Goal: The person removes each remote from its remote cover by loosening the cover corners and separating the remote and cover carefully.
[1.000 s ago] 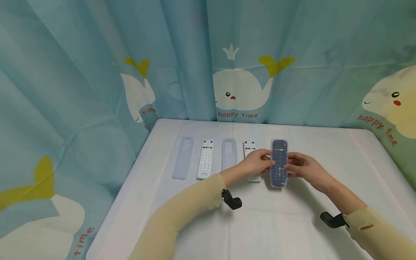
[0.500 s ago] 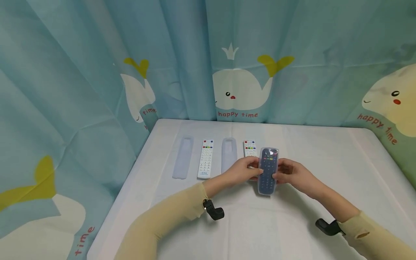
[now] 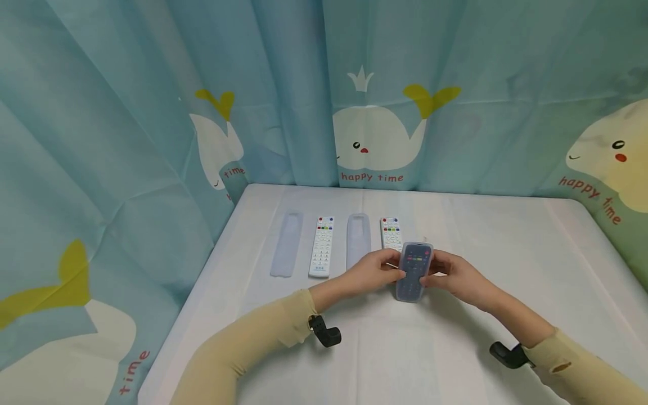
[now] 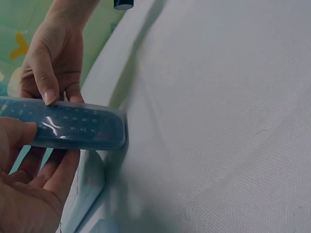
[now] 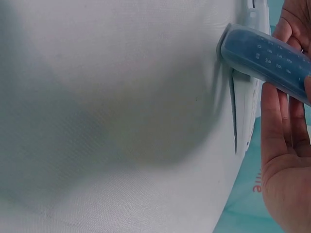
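Between both hands is a dark remote control [image 3: 414, 273] inside a translucent sleeve, tilted with its button side facing up toward the head camera. My left hand [image 3: 373, 271] pinches its left edge, thumb on the front. On the opposite edge my right hand [image 3: 458, 278] grips it the same way. The left wrist view shows both thumbs on the covered remote [image 4: 92, 127], with fingers behind it. In the right wrist view, the sleeve's rounded end [image 5: 238, 48] appears close to the tabletop. Just behind it lies a white remote [image 3: 391, 233], its lower part hidden.
Left of the hands, a translucent sleeve [image 3: 358, 239], another white remote [image 3: 321, 247] and a second translucent sleeve [image 3: 286, 244] lie in a row on the white-covered table [image 3: 455, 349]. A blue curtain [image 3: 283, 135] with printed whales hangs along the table's back and left.
Both hands have carried the covered remote leftward and toward the person, to in front of the right-hand white remote. It now tilts differently, its top leaning right.
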`<state>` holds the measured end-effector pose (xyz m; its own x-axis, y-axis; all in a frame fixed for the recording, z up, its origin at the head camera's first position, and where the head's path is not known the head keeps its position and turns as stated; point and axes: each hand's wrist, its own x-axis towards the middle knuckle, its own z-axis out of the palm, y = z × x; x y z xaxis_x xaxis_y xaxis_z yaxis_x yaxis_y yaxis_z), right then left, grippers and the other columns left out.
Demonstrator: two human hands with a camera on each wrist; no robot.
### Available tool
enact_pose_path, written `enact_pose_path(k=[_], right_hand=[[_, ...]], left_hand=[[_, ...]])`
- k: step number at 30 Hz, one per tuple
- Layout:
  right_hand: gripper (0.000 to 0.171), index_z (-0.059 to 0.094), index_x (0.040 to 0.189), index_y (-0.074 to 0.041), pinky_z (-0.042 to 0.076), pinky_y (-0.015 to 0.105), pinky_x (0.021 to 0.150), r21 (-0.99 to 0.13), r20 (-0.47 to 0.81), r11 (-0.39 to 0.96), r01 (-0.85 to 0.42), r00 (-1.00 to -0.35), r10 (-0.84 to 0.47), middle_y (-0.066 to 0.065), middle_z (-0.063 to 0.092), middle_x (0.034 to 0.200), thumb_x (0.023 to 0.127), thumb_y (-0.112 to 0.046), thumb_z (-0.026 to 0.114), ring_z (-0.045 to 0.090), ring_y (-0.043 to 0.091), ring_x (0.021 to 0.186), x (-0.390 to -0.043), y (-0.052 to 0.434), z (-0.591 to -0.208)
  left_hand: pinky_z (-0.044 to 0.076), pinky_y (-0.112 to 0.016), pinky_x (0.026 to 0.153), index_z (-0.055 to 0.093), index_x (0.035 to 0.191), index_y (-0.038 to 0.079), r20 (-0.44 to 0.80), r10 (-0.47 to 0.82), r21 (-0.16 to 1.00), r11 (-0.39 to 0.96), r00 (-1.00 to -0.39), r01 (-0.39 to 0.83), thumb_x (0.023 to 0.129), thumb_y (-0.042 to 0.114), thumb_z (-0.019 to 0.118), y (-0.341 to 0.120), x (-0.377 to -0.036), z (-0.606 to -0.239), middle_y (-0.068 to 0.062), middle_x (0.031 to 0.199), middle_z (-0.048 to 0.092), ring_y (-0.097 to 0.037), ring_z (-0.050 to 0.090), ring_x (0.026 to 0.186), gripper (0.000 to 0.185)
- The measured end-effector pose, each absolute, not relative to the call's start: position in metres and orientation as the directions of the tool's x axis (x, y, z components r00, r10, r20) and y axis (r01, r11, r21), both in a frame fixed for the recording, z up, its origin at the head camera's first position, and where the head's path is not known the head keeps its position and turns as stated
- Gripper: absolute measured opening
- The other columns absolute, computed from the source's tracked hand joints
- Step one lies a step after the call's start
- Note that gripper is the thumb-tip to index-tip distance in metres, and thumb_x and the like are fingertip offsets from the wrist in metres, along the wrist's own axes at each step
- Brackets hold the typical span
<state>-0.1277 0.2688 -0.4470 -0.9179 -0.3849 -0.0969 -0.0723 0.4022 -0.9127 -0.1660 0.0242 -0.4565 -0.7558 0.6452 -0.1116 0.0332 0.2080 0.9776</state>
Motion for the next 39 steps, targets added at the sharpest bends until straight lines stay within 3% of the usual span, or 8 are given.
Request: enact_pose_path(k=[11, 17, 23, 29, 35, 39], right_hand=[[0.044, 0.062, 0.132, -0.002, 0.054, 0.029, 0.085, -0.911, -0.114, 0.41, -0.054, -0.919, -0.376, 0.008, 0.069, 0.113, 0.092, -0.015, 0.077, 0.062, 0.023, 0.108, -0.126, 0.267, -0.448], [0.043, 0.063, 0.13, -0.001, 0.053, 0.029, 0.085, -0.909, -0.122, 0.414, -0.05, -0.917, -0.38, 0.009, 0.068, 0.113, 0.092, -0.015, 0.077, 0.061, 0.026, 0.109, -0.125, 0.267, -0.447], [0.038, 0.065, 0.124, -0.001, 0.053, 0.03, 0.084, -0.913, -0.125, 0.405, -0.047, -0.913, -0.387, 0.01, 0.069, 0.111, 0.091, -0.013, 0.078, 0.061, 0.027, 0.108, -0.124, 0.266, -0.447], [0.029, 0.067, 0.116, -0.003, 0.054, 0.031, 0.084, -0.916, -0.131, 0.398, -0.053, -0.898, -0.421, 0.009, 0.069, 0.113, 0.091, -0.014, 0.078, 0.062, 0.028, 0.109, -0.122, 0.266, -0.448], [0.018, 0.066, 0.105, -0.004, 0.054, 0.031, 0.085, -0.928, -0.144, 0.369, -0.048, -0.868, -0.475, 0.01, 0.068, 0.114, 0.091, -0.011, 0.076, 0.065, 0.027, 0.105, -0.118, 0.266, -0.447], [0.017, 0.067, 0.106, -0.004, 0.054, 0.031, 0.085, -0.934, -0.137, 0.351, -0.068, -0.84, -0.526, 0.013, 0.066, 0.115, 0.092, -0.009, 0.075, 0.065, 0.026, 0.102, -0.116, 0.264, -0.446]], left_hand=[[0.055, -0.025, 0.091, 0.061, 0.135, 0.001, -0.2, 0.636, 0.965, 0.259, -0.746, -0.038, 0.1, 0.019, 0.067, 0.016, -0.161, -0.456, -0.002, 0.122, 0.068, -0.008, 0.065, 0.109, 0.04], [0.057, -0.034, 0.091, 0.056, 0.14, 0.001, -0.307, 0.621, 0.951, 0.22, -0.721, -0.216, 0.103, 0.023, 0.064, 0.01, -0.157, -0.451, -0.005, 0.124, 0.066, -0.019, 0.066, 0.111, 0.043], [0.059, -0.033, 0.084, 0.052, 0.134, -0.004, -0.458, 0.553, 0.874, 0.136, -0.696, -0.467, 0.104, 0.027, 0.062, 0.007, -0.152, -0.447, -0.013, 0.12, 0.063, -0.023, 0.069, 0.099, 0.045], [0.058, -0.042, 0.088, 0.051, 0.134, -0.007, -0.577, 0.535, 0.733, 0.007, -0.617, -0.68, 0.103, 0.029, 0.064, 0.003, -0.142, -0.447, -0.021, 0.12, 0.063, -0.036, 0.071, 0.103, 0.05], [0.049, -0.052, 0.101, 0.053, 0.128, -0.008, -0.632, 0.616, 0.618, 0.036, -0.469, -0.785, 0.105, 0.04, 0.058, 0.001, -0.13, -0.447, -0.024, 0.12, 0.067, -0.042, 0.063, 0.119, 0.054], [0.045, -0.051, 0.107, 0.05, 0.131, -0.008, -0.631, 0.652, 0.57, 0.023, -0.42, -0.821, 0.105, 0.036, 0.059, 0.003, -0.126, -0.447, -0.022, 0.117, 0.067, -0.039, 0.062, 0.121, 0.052]])
